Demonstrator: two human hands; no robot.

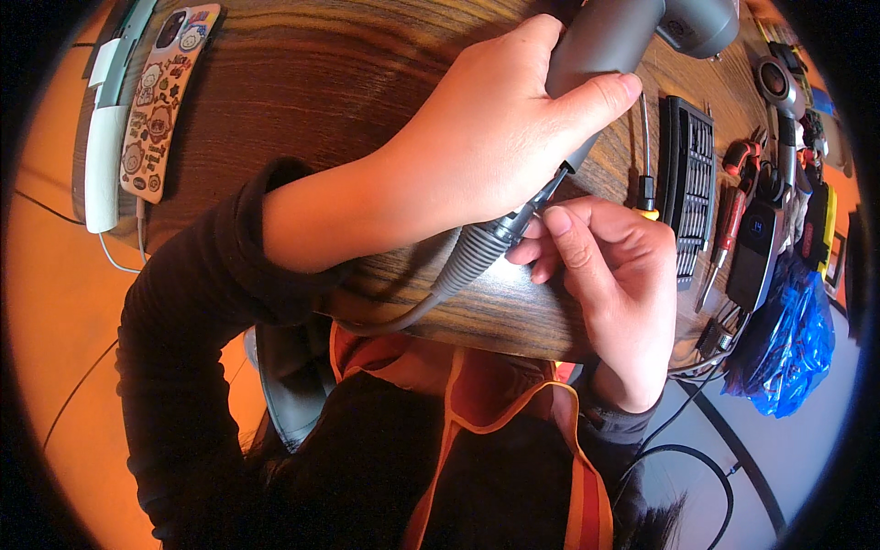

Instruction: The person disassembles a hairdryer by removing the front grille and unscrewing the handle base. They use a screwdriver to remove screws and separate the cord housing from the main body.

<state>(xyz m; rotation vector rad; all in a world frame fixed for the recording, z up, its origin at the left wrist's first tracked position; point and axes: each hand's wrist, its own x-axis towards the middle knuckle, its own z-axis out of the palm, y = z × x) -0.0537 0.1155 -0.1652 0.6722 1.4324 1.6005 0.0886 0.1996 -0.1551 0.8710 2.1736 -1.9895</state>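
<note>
My left hand (495, 128) is wrapped round the handle of a dark grey hair dryer (605, 41), thumb along its side. Its handle end points down toward me, and a narrow dark part sticks out of it. Below that runs the ribbed grey cord sleeve (469, 260), whose cord curves left along the table edge. My right hand (619, 266) is closed beside the top of the sleeve, with thumb and fingertips pinched together at the narrow part. What lies between those fingertips is too small to make out.
A screwdriver (645, 151) and a black case of driver bits (689, 183) lie to the right on the wooden table (302, 82). Farther right are a red-handled screwdriver (727, 229), a black device (757, 257) and a blue plastic bag (793, 339). A patterned phone (165, 110) lies far left.
</note>
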